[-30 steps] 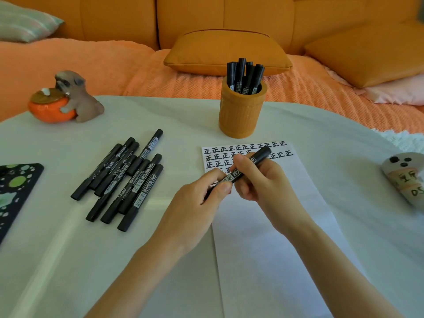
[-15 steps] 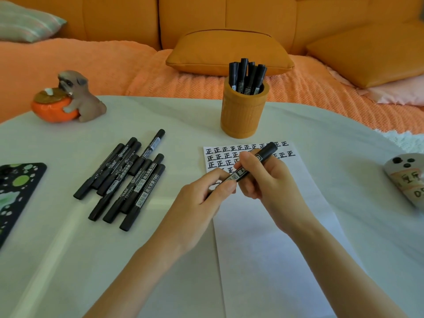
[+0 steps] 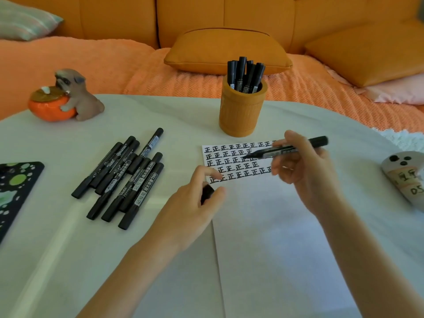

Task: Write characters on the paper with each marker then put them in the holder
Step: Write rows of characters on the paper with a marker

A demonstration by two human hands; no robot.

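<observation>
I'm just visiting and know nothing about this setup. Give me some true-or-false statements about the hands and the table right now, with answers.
1. The marker in the right hand is uncapped. True.
2. The left hand is empty. False: it pinches the black cap.
3. The holder has nothing in it. False: several markers stand in it.
4. Loose markers lie on the table left of the paper. True.
5. Characters are already written at the paper's top. True.
</observation>
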